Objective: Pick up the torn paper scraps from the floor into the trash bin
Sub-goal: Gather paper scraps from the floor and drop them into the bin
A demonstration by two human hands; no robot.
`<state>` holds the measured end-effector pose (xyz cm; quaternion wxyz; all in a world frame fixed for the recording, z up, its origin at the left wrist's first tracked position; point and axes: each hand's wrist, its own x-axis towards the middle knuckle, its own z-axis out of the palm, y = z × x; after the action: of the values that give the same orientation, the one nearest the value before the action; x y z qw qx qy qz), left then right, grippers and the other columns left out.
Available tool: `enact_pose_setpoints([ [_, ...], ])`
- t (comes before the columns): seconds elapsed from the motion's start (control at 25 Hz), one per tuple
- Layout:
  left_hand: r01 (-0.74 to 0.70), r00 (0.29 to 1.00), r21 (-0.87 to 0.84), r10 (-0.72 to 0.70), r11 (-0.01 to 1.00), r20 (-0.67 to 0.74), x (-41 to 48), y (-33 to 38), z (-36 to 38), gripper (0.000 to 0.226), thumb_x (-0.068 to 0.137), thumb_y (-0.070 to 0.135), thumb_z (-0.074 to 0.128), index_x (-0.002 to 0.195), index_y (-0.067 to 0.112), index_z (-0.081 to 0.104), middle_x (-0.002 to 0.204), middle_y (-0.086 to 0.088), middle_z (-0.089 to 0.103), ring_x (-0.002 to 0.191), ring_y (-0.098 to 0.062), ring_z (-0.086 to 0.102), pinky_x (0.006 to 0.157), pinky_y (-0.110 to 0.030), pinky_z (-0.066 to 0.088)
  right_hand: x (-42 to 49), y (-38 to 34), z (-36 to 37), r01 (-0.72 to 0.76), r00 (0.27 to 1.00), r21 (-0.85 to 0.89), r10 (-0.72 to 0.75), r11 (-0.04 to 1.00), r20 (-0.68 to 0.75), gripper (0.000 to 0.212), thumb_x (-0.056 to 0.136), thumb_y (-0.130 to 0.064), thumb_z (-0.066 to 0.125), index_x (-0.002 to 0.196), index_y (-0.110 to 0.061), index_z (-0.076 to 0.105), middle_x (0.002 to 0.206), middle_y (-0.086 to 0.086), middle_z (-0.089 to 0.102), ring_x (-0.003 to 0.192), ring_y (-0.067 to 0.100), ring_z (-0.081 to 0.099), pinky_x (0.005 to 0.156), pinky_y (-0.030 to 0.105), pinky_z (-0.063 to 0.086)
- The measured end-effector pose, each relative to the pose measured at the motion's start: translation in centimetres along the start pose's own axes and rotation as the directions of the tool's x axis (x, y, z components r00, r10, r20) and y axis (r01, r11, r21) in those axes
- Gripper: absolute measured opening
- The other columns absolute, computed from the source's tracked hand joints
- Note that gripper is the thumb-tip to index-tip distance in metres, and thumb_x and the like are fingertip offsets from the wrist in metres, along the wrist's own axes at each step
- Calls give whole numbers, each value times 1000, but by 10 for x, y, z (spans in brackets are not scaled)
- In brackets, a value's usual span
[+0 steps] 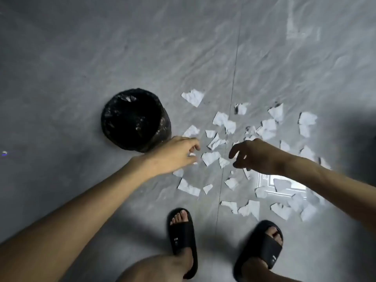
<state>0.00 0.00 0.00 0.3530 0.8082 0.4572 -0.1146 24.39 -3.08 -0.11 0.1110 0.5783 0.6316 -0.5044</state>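
- Head view: a grey, marbled tile floor (81, 68) is seen from above, with a thin grout line (227, 139) running from near to far, right of the trash bin (135, 120).
- Nearest the camera, two feet in black slides (182, 239) are planted on the floor, nearer than the bin and to its right; the second slide (262, 245) is further right again.
- A bright reflection of a ceiling light (280, 185) is seen on the tile, nearer than the bin and well to its right.
- Torn paper scraps (211, 157) are scattered over the floor from just beside the bin out to its right, on both sides of the grout line; a large one (193, 97) lies at the far edge of the spread.
- The left hand (175, 154) is held low just beside the bin's near-right side, fingers loosely curled over small scraps; whether one is pinched cannot be told.
- The right hand (256, 155) is held further right of the bin, above the scraps, fingers spread and bent downward with nothing gripped.
- The bin is lined with a black plastic bag, and a few pale bits are seen inside it near the far rim; nothing more can be made out in the dark interior.
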Motion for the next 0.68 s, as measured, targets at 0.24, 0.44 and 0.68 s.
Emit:
enact_pose_setpoints([
  [0.24,-54,993,364,10,930,122,94,-113,162,28,90,31,55,117,24,52,118,4,64,102,-25,61,75,-34,46,172,115,135,231,972,-470,-184,852,145,35,88,-36,61,121,-28,59,120,-2,65,113,23,58,88,32,47],
  [0.44,-187,982,501,143,845,125,128,-180,263,32,90,30,60,119,20,51,112,2,64,100,-25,64,75,-38,52,256,148,251,524,838,-644,-475,558,269,35,80,-44,63,108,-23,65,114,2,68,101,26,67,79,33,51],
  [0.68,-275,961,319,270,907,61,113,-191,323,48,75,51,68,112,23,56,108,5,62,101,-17,58,84,-31,45,259,162,286,501,843,-569,-516,652,152,25,93,-31,44,110,-21,60,120,3,65,111,25,61,86,36,49],
])
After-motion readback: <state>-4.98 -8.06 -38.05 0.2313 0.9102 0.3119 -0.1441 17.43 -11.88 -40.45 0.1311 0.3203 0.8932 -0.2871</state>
